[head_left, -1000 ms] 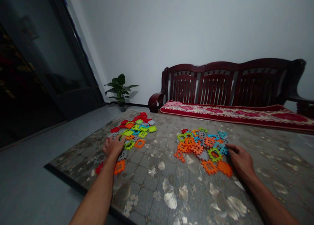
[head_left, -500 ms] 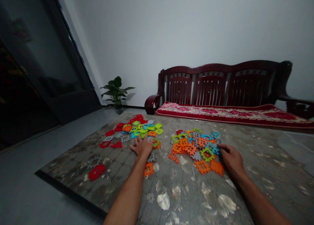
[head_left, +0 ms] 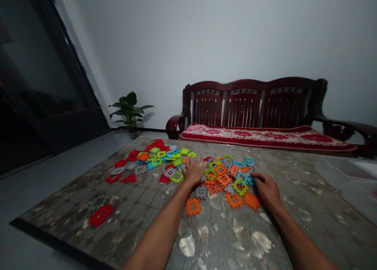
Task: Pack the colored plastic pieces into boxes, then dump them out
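Observation:
My left hand (head_left: 193, 171) lies palm down with fingers spread over several toothed plastic building pieces at the left edge of the right-hand pile. Around it are a grey square piece (head_left: 201, 192), an orange window-shaped piece (head_left: 193, 206) and a lime frame piece (head_left: 177, 177). At the other side of this pile, my right hand (head_left: 267, 188) rests loosely curved, its fingertips at the blue pieces (head_left: 249, 179); nothing shows in its grasp. Orange pieces (head_left: 223, 179) fill much of the pile between my hands.
A second pile of red, lime, blue and grey pieces (head_left: 160, 154) spreads at the far left. One red piece (head_left: 101, 215) lies near the table's left edge. Clear plastic containers (head_left: 350, 177) stand at right. Behind the patterned table (head_left: 141, 230) is a wooden bench (head_left: 241, 105).
My left hand has slid right, bringing several pieces against the right-hand pile. The gap between the two piles has shifted left. My right hand stays beside the blue pieces. The view has turned slightly.

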The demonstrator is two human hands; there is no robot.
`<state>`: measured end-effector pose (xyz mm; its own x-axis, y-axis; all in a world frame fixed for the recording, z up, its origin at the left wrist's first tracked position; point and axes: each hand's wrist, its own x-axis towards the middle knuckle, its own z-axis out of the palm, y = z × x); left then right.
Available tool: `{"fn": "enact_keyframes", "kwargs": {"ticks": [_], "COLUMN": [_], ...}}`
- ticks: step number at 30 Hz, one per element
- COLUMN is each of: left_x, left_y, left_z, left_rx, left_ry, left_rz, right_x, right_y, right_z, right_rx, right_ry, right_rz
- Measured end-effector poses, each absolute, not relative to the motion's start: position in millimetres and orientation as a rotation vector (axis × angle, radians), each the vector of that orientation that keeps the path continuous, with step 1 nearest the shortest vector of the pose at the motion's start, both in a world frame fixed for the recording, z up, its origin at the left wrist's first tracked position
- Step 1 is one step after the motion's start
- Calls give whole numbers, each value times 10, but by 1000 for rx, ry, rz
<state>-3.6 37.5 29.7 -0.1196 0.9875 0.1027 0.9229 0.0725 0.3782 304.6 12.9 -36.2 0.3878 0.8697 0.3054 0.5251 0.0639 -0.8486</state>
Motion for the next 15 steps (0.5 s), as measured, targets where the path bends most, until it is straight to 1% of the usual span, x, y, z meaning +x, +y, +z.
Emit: {"fn": "enact_keyframes", "kwargs": {"ticks": [3, 5, 8, 10, 12, 15], "left_x": [-621, -1181, -2013, -2393, -2561, -2466], "left_y": [278, 100, -282, -531, -711, -787], "left_z": [459, 492, 383, 249, 128, 58], "left_rx": [1889, 1774, 1500, 1225, 1020, 966], "left_ry": [2265, 2495, 2843, 2925, 2916, 2888], "left_rz": [538, 501, 405, 383, 393, 458], "right_x": [3057, 3054, 3037, 3025, 3016, 3011], "right_y": [141, 149, 155, 155, 153, 150], "right_z": [-386, -395, -389, -376, -362, -348], "right_rx": [-1591, -1601, -1638, -1661, -1682, -1698], "right_ry": [-1246, -1235, -1238, -1249, -1257, -1265], "right_rz": [438, 443, 432, 427, 421, 408]}}
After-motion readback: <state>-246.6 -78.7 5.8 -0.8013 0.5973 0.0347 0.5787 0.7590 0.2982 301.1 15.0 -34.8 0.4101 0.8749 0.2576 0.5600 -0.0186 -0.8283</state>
